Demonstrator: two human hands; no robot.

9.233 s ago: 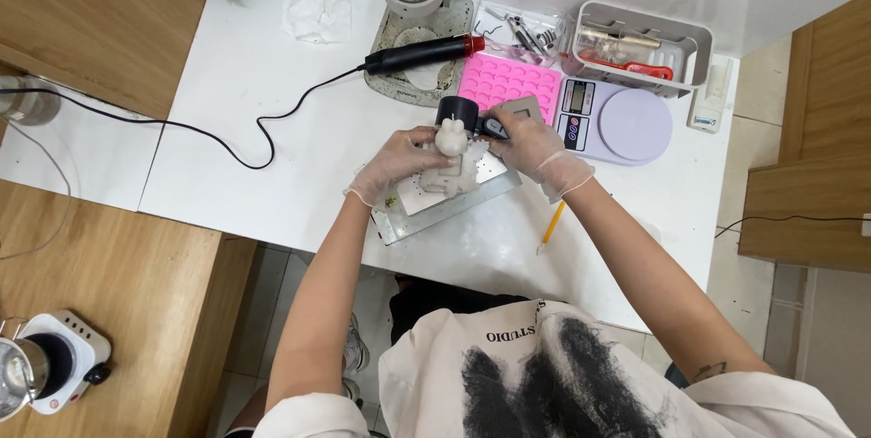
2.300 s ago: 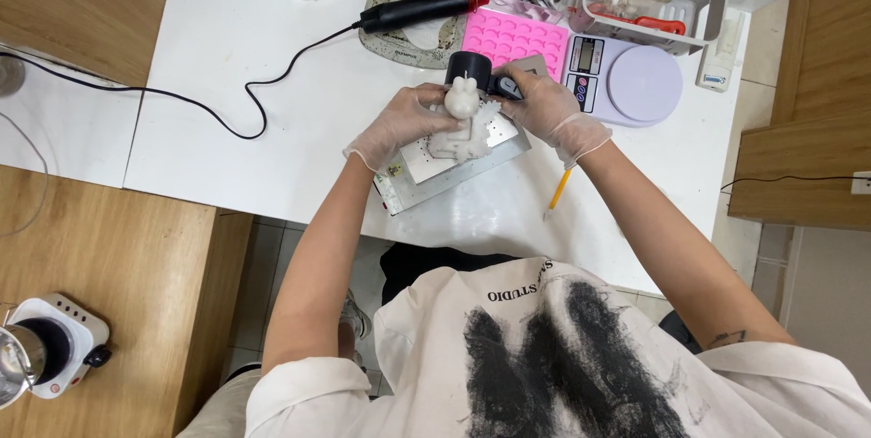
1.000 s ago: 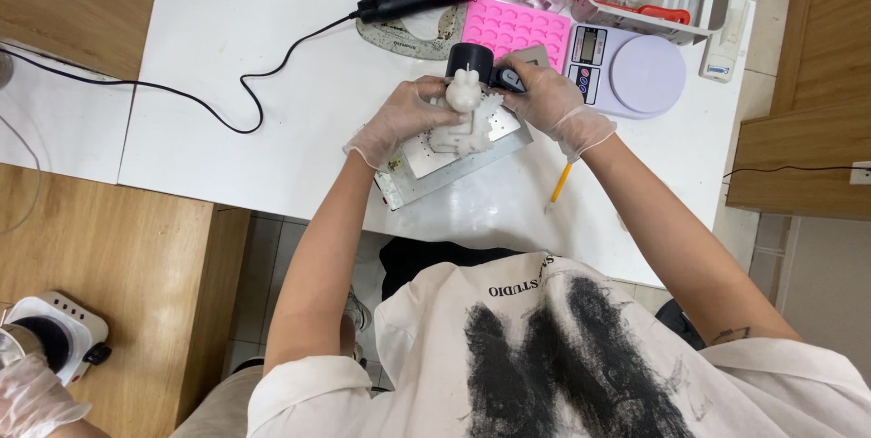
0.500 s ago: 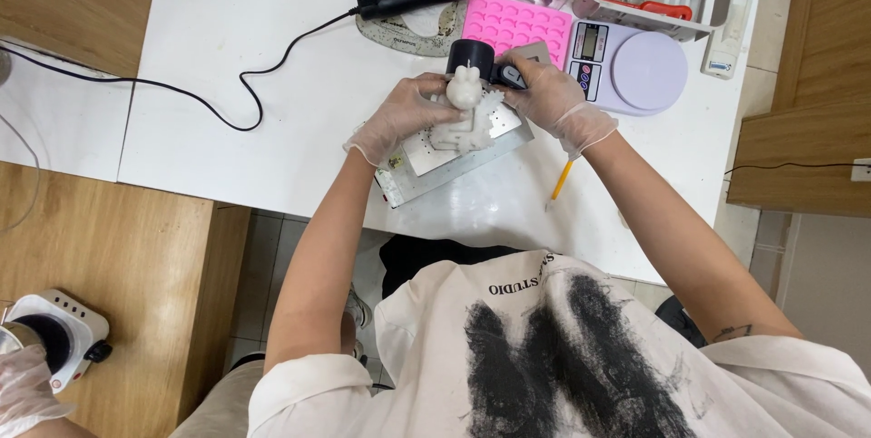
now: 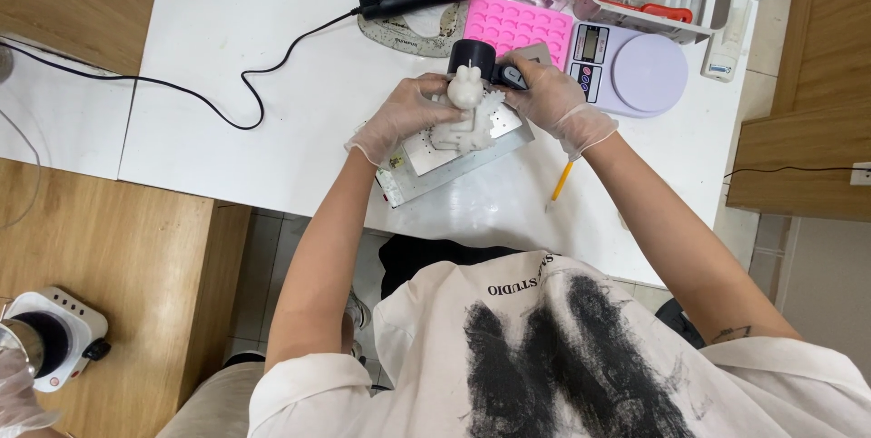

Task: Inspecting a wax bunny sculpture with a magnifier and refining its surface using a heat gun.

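1. White bench [image 5: 227,57] under both hands carries everything.
2. Metal plate [image 5: 454,161] sits beneath the hands, flecked with white trimmings.
3. Left hand [image 5: 404,116] grips the white figurine [image 5: 463,111], standing upright on that plate.
4. Right hand [image 5: 553,98] clasps a dark tool [image 5: 508,75] against the figurine; trimming looks underway, unfinished.

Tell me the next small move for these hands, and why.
Probably keep the left hand steadying the white rabbit-shaped figure on the metal plate while the right hand works around it; both gloved hands already close on it.

A white figurine [image 5: 464,107], a pink mould [image 5: 517,28], a lilac scale [image 5: 640,70], a yellow pencil [image 5: 562,181].
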